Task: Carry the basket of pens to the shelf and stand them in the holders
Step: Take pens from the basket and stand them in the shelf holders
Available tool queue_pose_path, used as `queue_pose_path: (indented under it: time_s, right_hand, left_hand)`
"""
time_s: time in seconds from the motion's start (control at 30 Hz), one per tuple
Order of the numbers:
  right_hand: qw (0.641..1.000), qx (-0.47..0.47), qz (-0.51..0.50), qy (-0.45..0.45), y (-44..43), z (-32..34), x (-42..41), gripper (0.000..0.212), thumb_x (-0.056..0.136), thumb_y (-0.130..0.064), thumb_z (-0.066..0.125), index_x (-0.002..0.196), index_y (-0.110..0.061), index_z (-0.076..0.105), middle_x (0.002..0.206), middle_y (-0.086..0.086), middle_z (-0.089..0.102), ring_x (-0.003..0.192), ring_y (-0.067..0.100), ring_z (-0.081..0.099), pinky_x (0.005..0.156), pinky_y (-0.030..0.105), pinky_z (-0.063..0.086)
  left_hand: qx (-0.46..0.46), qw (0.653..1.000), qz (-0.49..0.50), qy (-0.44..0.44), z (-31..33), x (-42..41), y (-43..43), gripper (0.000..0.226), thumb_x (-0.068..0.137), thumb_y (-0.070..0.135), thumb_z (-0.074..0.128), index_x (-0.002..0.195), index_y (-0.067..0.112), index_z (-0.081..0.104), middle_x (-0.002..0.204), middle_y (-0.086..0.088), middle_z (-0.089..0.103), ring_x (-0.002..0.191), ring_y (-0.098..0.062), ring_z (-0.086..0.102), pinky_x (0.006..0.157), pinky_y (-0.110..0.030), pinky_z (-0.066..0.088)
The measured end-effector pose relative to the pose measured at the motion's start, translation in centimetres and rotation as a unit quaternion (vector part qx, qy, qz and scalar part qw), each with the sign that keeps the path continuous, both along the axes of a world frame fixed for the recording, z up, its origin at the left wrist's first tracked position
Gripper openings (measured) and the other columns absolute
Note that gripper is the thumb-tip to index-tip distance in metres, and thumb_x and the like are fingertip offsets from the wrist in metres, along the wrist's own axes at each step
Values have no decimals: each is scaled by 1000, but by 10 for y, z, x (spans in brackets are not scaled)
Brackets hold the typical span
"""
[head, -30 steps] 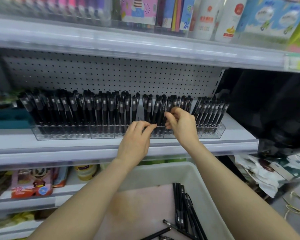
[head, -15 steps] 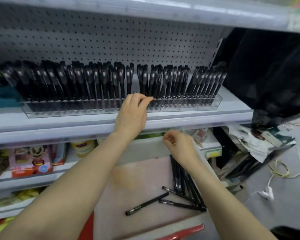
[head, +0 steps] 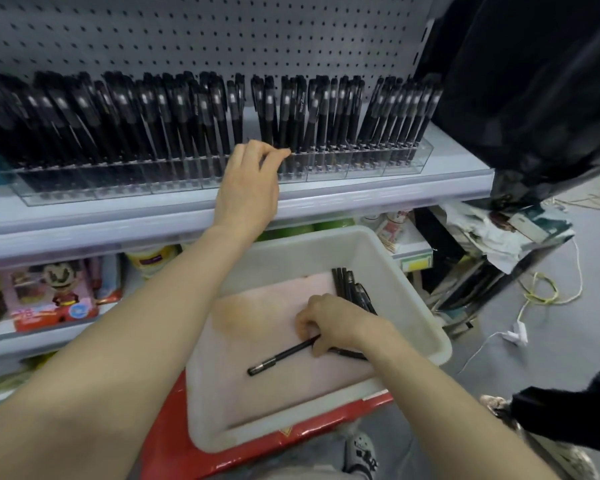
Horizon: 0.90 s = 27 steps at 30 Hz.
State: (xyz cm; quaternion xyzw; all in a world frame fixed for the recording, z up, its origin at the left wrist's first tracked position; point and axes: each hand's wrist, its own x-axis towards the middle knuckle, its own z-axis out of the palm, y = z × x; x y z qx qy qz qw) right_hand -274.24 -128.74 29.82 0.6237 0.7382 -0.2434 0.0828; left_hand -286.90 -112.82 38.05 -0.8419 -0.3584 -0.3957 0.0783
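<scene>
Right hand (head: 329, 327) pinches one pen (head: 281, 356) in the one basket (head: 326, 247).
Left hand (head: 248, 188) on holder (head: 329, 169) rim, grip unclear; spare pens (head: 349, 285) bunched, uncountable.

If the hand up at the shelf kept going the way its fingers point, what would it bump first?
Probably the black pens standing in the clear plastic holder; the fingertips of the left hand look almost against them, though depth is hard to judge.

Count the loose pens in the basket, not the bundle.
2. One pen lies on the basket floor, pinched by the right grip; the other pen pokes out beneath that grip. More may be hidden under it.
</scene>
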Motion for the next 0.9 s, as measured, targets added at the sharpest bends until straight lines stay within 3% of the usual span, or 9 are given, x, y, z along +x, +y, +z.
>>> queue_pose_path:
  time_s: [0.17,0.3,0.4,0.5,0.7,0.83,0.9]
  right_hand:
    - [984,120,-121,-53,4,-5,14,25,83,-5,55,100,-18,67,109,8,60,99,31,60,78,32,47]
    - [960,177,-206,-65,6,-4,21,20,87,-4,54,104,-10,64,111,13,58,99,34,58,73,32,42]
    - [967,182,-172,-52,9,-2,19,26,82,-8,65,107,-10,64,112,11,56,106,31,54,79,33,44]
    - [984,153,-83,-25,15,-6,5,34,82,0,54,113,-12,63,112,11,57,108,31,53,86,35,47]
    - [992,105,-27,-64,27,-2,-5,26,88,-1,48,109,-9,62,113,15,59,101,33,58,76,32,40]
    - [987,136,-87,24,30,14,6,18,89,-7,51,104,-11,60,105,10,65,98,30,58,70,30,34]
    - [979,141,-120,85,33,26,14,10,90,-12,57,98,-16,59,96,5,66,93,30,61,70,32,41]
  left_hand:
    - [4,1000,-3,2,0,0,0,42,89,-5,53,130,5,57,113,-15,54,104,-32,48,85,-37,47]
    - [-2,1000,-6,0,1,0,-2,44,88,-6,53,131,5,56,114,-14,54,105,-31,48,85,-38,48]
    - [-4,1000,-7,-3,1,0,-2,45,87,-7,54,131,5,57,113,-14,54,104,-31,48,84,-37,49]
    - [-1,1000,-6,-5,0,0,-2,46,86,-8,54,131,5,57,113,-14,53,104,-31,48,85,-37,49]
    - [5,1000,-12,-7,1,0,-1,45,87,-8,52,131,5,56,113,-14,54,103,-31,48,83,-36,48]
    - [9,1000,-13,-10,0,1,0,47,86,-8,53,130,5,56,113,-14,54,102,-30,48,82,-35,47]
    - [12,1000,-15,-12,-1,0,1,46,86,-8,53,130,5,57,112,-14,54,102,-30,48,82,-34,47]
